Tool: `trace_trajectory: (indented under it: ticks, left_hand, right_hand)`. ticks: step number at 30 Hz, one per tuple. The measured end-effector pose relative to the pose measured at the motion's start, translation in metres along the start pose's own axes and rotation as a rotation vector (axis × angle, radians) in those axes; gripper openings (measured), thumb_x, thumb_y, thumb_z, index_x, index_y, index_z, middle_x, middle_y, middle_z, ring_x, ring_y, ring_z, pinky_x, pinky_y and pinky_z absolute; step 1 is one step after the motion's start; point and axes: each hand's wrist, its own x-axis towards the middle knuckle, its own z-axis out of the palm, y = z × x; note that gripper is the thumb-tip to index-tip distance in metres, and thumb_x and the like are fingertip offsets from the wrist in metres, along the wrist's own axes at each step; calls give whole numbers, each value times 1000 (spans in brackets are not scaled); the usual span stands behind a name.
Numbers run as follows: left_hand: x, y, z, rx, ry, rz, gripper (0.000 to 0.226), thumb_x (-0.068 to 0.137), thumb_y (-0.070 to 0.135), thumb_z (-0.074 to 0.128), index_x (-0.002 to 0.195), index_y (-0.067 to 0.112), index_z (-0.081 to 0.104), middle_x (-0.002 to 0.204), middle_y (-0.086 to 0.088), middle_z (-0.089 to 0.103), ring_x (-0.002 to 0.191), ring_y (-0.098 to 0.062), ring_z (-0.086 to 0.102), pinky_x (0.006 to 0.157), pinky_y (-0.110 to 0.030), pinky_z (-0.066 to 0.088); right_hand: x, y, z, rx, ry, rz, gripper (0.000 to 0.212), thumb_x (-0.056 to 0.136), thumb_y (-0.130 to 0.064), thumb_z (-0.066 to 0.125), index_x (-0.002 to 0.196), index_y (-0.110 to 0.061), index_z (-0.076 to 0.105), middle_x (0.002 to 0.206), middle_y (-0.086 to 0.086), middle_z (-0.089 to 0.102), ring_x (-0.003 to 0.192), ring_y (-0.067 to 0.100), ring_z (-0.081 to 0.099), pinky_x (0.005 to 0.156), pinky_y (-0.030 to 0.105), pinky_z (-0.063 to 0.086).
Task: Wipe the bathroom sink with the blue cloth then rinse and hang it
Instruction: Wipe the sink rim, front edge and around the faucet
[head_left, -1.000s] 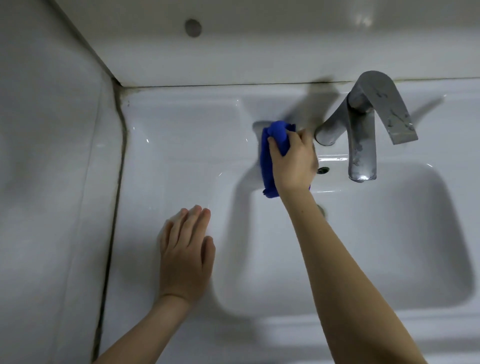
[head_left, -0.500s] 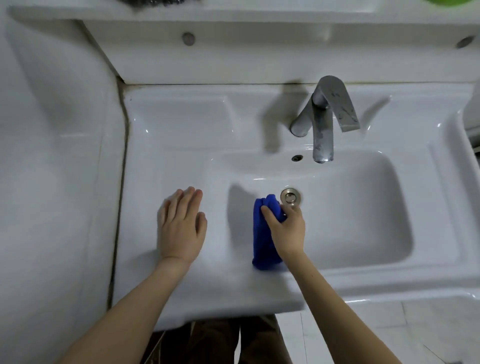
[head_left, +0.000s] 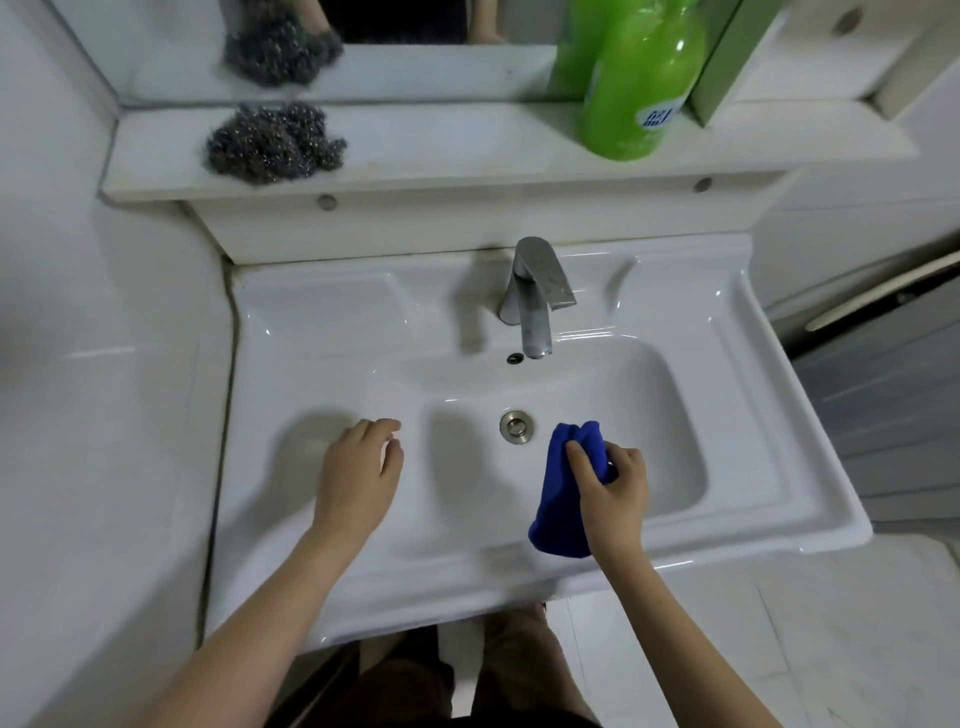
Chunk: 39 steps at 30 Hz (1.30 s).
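Right hand (head_left: 615, 496): grips cloth (head_left: 558, 519), long axis 12–6.
Left hand (head_left: 358, 478): relaxed, empty.
Tap (head_left: 535, 296): 11 o'clock from cloth; right hand nearer.

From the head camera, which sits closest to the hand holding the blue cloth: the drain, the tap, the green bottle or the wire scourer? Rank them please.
1. Round metal drain, in the basin, just left of the right hand.
2. Silver metal tap, behind the basin.
3. Green plastic bottle, right end of the shelf.
4. Grey wire scourer, left end of the shelf.
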Motion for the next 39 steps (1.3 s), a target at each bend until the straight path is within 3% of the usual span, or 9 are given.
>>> trace_trajectory:
  ticks: [3,10,15,21,24,26,31,36,39]
  left_hand:
    - [1,26,14,-33,28,60,40,89,31,35,106,14,66,97,-2,69,90,-27,63,77,-37,51]
    - [46,70,88,22,35,37,52,91,36,32,130,13,57,129,-1,62,119,-17,52,103,-28,37]
    - [100,80,113,72,91,-22,55,90,36,33,137,14,52,142,-6,53,131,-25,46,111,-37,35]
    - [148,64,127,181,124,0,54,92,35,36,139,14,49,146,-5,48,137,-26,39,118,-28,18]
    - [161,55,141,251,103,21,56,93,35,28,141,14,47,148,-6,46,140,-29,35,120,-36,16]
    - [162,50,148,261,115,27,55,95,34,25,143,15,45,149,-4,45,142,-27,33,120,-41,20]
    - [162,46,150,297,109,39,52,97,34,27,145,18,43,150,-2,44,142,-25,33,119,-41,23]
    - [166,45,151,267,120,64,50,97,31,33,143,16,45,148,-4,47,140,-27,37,116,-45,29]
    - [163,46,150,254,161,68,51,97,32,30,142,15,47,146,-5,49,138,-28,39,115,-46,30]
  right_hand:
    - [24,2,-18,8,5,-30,13,88,-29,69,79,-22,64,97,1,57,76,-4,55,66,6,38]
    - [121,9,-34,53,-113,-102,8,89,-30,68,86,-24,65,101,-4,58,83,-4,58,73,15,41]
    - [196,-7,-22,29,-122,-294,14,86,-31,70,94,-38,61,100,-18,51,88,1,59,76,14,43]
    - [271,-21,24,-260,-103,-526,28,89,-38,65,111,-20,60,108,-6,47,78,11,52,66,24,42]
    - [294,-11,60,-484,-30,-531,31,93,-37,59,110,-11,61,115,4,50,87,24,56,64,29,41]
    - [290,-6,85,-465,31,-480,29,93,-35,58,104,-9,62,111,7,53,89,28,58,61,29,37]
    - [274,5,85,-538,-137,-806,25,89,-30,65,99,-7,66,95,11,56,80,31,55,55,33,43]
    - [310,12,52,-663,211,-617,26,90,-23,66,95,2,63,97,20,56,81,39,57,52,32,32]
    - [280,-5,96,-512,90,-596,26,90,-28,58,91,-3,64,98,15,57,81,36,57,55,30,32]
